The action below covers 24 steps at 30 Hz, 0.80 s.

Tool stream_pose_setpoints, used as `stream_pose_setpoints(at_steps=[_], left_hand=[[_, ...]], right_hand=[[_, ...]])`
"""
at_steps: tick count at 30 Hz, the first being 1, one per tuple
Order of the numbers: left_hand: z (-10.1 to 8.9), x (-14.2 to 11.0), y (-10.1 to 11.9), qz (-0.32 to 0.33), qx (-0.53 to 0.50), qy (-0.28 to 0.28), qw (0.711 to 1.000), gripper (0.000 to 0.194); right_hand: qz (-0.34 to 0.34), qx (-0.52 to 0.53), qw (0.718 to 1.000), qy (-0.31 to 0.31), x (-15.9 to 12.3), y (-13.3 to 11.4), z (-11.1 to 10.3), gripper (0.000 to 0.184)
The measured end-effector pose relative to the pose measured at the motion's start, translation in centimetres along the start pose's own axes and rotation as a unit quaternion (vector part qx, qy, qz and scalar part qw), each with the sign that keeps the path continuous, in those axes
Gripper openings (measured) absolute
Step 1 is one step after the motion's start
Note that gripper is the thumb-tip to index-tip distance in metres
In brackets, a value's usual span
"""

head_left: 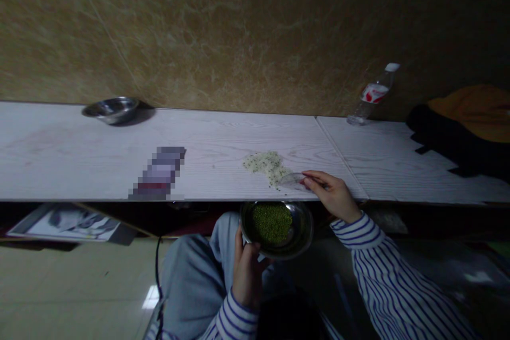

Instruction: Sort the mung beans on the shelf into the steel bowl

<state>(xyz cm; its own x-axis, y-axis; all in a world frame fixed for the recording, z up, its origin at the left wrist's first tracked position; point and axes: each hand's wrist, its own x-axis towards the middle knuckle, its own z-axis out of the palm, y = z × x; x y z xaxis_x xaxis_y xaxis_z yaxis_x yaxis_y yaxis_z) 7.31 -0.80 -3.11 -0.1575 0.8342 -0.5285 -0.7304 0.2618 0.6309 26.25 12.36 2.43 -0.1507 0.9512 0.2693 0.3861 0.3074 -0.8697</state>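
Observation:
My left hand (249, 271) grips the near left rim of a steel bowl (306, 226), thumb over the edge. Green beans (273, 223), like mung beans, lie in the bowl, which is just below the tabletop's front edge. Between the fingers of my right hand (332, 191) is a clear plastic piece (292, 180); its exact kind is hard to make out. Its far end touches a spread pile of white grains (265, 162), which look like rice, with dark green beans scattered among them on the white table.
Another steel bowl (113, 111) stands by the wall at the back left. A pixelated flat object (161, 170) lies left of the pile. Toward the right are a plastic bottle (372, 95) and a black and orange cloth item (470, 117). An open drawer (71, 223) is under the table.

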Motion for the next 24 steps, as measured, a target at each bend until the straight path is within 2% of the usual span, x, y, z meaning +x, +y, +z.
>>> stream_pose_setpoints(at_steps=[5,12,21,24], left_hand=[[0.12,-0.23,0.26,0.0,-0.006,-0.007,1.0,0.061],[0.3,-0.16,0.07,-0.001,0.003,0.012,1.0,0.061],[0.2,-0.29,0.26,-0.007,0.012,-0.011,1.0,0.059],[0.29,-0.19,0.13,-0.003,0.008,-0.002,1.0,0.059]], right_hand=[[-0.002,0.007,1.0,-0.01,-0.07,-0.1,0.01,0.026],[-0.009,-0.008,1.0,-0.015,-0.01,0.07,0.1,0.027],[-0.026,-0.021,0.999,-0.022,-0.07,-0.67,0.64,0.027],[-0.031,-0.027,0.999,-0.022,0.03,-0.53,0.89,0.026]])
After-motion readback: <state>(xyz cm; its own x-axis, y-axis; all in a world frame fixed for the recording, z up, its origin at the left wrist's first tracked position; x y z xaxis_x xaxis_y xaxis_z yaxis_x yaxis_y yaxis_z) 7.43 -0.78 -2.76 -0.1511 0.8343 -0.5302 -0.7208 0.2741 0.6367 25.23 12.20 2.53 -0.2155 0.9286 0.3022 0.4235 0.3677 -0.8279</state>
